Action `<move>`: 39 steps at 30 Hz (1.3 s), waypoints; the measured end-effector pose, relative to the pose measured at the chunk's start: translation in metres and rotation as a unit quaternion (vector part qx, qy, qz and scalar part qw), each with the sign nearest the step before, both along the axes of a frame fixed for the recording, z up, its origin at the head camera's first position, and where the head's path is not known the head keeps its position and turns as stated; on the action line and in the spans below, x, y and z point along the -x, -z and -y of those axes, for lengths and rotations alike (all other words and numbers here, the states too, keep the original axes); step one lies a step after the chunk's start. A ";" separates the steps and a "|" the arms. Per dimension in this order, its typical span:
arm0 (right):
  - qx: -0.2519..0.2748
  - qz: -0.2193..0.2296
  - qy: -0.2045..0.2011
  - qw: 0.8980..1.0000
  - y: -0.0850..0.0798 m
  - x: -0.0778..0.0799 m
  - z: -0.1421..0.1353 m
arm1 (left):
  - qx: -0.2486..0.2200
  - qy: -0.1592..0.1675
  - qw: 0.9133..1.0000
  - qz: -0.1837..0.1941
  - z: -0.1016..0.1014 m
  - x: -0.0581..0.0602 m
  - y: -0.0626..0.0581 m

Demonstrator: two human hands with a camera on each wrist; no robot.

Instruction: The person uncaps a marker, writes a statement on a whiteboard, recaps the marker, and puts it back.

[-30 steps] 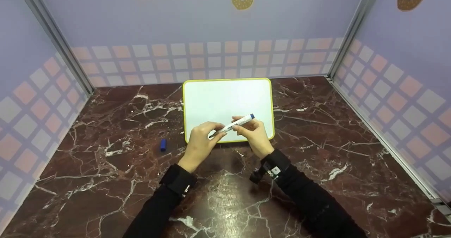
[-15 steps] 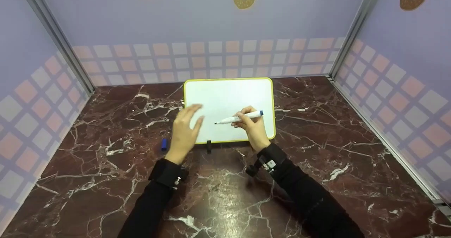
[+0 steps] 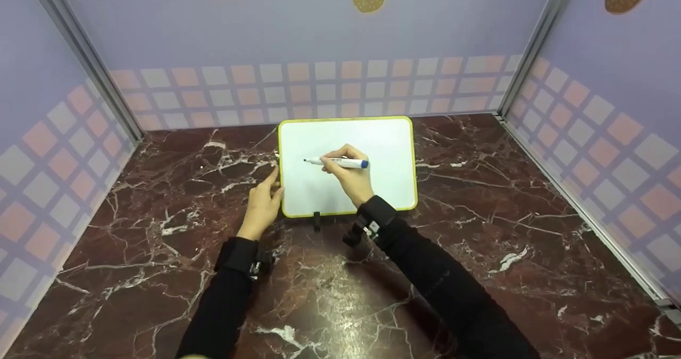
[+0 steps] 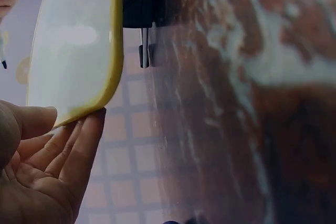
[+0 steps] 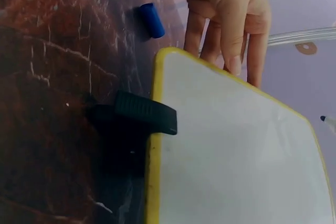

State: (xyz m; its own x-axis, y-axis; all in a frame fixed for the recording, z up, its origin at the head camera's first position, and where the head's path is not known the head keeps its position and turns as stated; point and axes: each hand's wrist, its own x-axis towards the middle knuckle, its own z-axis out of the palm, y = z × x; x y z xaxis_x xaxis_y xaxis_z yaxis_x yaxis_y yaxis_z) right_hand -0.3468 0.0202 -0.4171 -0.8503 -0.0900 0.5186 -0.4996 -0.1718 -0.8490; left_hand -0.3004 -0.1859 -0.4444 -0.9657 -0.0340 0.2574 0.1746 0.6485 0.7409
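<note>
In the head view, the right hand holds the marker in a narrow writing grip before the board; it looks light, stiff, best gripped near the tip. Table spreads to both sides.

In the left wrist view, the left hand pinches the board's rim, surer than its likely slippery face.

In the right wrist view, the marker's tip stands apart from the board.

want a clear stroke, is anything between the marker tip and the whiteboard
Nothing visible stands between the tip of the blue-ended marker and the whiteboard. The right hand holds it behind the tip; the left hand grips the board's left edge; a black clip sits at the bottom edge.
</note>
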 end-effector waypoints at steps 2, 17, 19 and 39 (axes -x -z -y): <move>-0.020 -0.003 0.015 1.000 0.001 0.002 0.007 | -0.021 -0.005 1.000 0.009 0.001 0.001 0.001; -0.073 -0.038 0.051 0.995 0.007 0.010 0.026 | -0.081 -0.004 0.996 0.037 0.002 0.003 0.000; -0.080 -0.039 0.054 0.995 0.007 0.011 0.027 | -0.081 -0.003 0.996 0.036 0.002 0.003 0.000; -0.136 -0.049 0.024 0.989 0.021 0.000 0.022 | -0.091 -0.004 0.996 0.022 0.001 0.002 0.002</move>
State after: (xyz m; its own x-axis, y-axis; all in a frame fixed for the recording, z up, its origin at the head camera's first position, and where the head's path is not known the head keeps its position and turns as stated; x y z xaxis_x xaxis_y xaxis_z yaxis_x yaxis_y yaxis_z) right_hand -0.3463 -0.0021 -0.4381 -0.8033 -0.1986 0.5615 -0.5846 0.0826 -0.8071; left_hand -0.3024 -0.1872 -0.4463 -0.9754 -0.0843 0.2038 0.1348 0.5037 0.8533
